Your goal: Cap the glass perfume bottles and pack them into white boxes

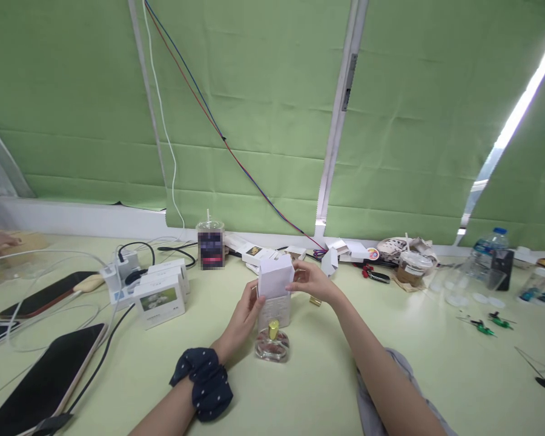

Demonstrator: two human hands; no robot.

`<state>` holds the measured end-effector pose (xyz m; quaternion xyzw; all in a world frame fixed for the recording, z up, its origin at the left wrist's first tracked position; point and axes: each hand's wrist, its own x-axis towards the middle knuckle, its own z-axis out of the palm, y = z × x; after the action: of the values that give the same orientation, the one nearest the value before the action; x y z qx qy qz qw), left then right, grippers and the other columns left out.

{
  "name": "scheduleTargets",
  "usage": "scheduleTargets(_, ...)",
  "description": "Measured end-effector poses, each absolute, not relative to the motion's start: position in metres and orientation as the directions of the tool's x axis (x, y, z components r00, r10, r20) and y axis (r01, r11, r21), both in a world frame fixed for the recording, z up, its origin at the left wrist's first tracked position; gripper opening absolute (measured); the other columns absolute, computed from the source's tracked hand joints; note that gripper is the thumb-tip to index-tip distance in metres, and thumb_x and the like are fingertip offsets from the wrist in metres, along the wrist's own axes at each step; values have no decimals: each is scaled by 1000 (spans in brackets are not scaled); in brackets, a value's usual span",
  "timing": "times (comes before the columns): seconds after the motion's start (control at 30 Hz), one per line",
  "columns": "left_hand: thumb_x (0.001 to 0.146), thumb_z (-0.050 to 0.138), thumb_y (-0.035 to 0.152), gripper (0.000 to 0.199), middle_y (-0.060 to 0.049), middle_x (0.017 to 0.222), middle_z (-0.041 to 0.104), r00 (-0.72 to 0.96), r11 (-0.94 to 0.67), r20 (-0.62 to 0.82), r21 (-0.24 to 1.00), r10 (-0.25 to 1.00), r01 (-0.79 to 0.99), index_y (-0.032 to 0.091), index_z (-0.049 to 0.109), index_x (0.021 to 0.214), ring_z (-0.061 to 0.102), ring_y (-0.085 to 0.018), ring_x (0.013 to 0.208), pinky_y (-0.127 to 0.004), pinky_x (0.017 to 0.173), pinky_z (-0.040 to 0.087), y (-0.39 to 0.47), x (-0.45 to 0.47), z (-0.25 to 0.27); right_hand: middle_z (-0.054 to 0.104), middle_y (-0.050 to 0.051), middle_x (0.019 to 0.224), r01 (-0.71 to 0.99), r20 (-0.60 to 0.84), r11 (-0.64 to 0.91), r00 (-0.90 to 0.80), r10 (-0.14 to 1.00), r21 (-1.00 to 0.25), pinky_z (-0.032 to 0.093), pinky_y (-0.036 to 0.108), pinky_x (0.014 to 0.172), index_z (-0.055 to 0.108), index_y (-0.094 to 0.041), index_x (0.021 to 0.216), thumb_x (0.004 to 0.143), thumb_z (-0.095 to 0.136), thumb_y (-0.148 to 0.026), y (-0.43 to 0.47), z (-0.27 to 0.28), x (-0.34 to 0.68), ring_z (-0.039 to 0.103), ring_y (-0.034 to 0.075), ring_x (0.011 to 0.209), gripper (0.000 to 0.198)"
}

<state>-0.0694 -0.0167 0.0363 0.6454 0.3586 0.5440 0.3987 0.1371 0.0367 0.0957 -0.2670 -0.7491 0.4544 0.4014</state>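
Note:
A white carton with faint print stands upright in front of me, and a plain white cardboard piece rises from its top. My left hand grips the carton's left side, thumb across the front. At the upper right, my right hand pinches the white cardboard piece near its edge. Just before the carton, a clear perfume bottle with a gold neck rests on the table, touched by neither hand. A small gold cap-like piece lies behind my right wrist.
Small white boxes and a power strip stand at left, near phones and loose cables. Drinks cups, a water bottle and green-handled small tools sit at right. Another person's hand shows far left.

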Motion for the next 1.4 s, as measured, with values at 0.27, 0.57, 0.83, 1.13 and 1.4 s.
scheduleTargets(0.27,86,52,50,52,-12,115,61,141,-405,398,914,907,26,20,41,127,59,-24,100,-34,83,48,-17,-70,37,57,1,76,275,374,563,-516,771,-780,46,30,61,63,-17,76,55,81,-49,46,84,137,52,14,65,42)
scheduleTargets(0.57,91,47,44,44,-10,129,51,188,-426,409,903,893,57,23,38,128,56,-21,107,-32,87,47,-16,-72,35,61,3,82,183,406,550,-498,766,-814,44,28,61,69,-19,84,65,77,-44,41,89,136,54,15,69,33)
scheduleTargets(0.83,88,50,44,43,-10,131,51,176,-436,414,892,893,117,23,43,125,56,-23,110,-35,89,48,-18,-72,36,61,3,78,284,382,576,-519,765,-767,45,29,64,71,-19,85,70,74,-38,42,85,134,55,16,70,24)
scheduleTargets(1.13,79,65,37,32,-7,109,55,86,-556,556,786,827,270,23,51,103,57,-23,105,-39,87,52,-12,-78,38,57,3,85,407,358,608,-538,763,-682,45,28,63,67,-18,84,68,77,-32,39,87,135,49,13,65,23)
scheduleTargets(1.4,76,68,38,36,-5,117,41,40,-563,581,765,813,313,27,59,109,52,-24,110,-40,88,54,-10,-82,36,52,3,86,408,339,635,-593,731,-656,45,31,68,66,-22,105,84,61,-35,35,89,134,50,14,68,25)
